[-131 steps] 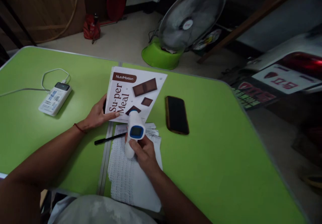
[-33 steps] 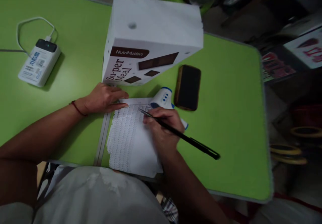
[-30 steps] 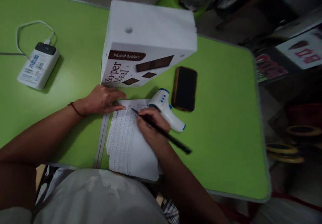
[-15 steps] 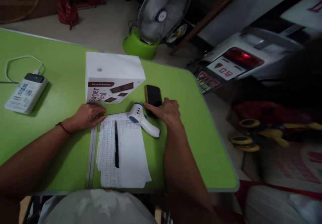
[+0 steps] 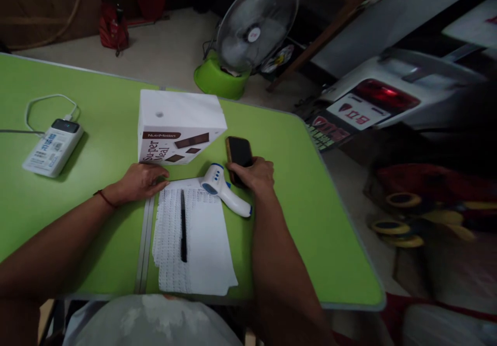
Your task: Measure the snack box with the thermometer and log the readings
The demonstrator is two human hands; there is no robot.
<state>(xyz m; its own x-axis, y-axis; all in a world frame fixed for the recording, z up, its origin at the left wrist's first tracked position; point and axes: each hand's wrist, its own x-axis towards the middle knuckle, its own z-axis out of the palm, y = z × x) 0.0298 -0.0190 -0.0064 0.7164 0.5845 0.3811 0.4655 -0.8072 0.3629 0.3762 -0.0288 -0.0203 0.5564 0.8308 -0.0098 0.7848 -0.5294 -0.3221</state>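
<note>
My right hand (image 5: 259,174) is closed around the lower right of a dark phone (image 5: 239,152) in a brown case, its thumb across the screen's lower part. Whether the phone touches the table cannot be told. My left hand (image 5: 144,182) rests on the table at the foot of a white "NutriMotion Super Meal" box (image 5: 180,109), fingers loosely curled, thumb apart, nothing visible in them. Between my hands lies a white and blue infrared thermometer (image 5: 226,190), partly over the top of some paper sheets (image 5: 207,242). A black pen (image 5: 184,227) lies on the sheets' written left part.
A white power bank (image 5: 53,148) with a plugged-in white cable sits at the left of the green table (image 5: 310,221). Beyond the far edge, a fan (image 5: 258,25) stands by a green stool (image 5: 221,76). A scooter with a red tail light (image 5: 386,95) is at the right.
My right hand has closed further around the phone's lower right. My left hand stays by the box. The whole view has shifted slightly.
</note>
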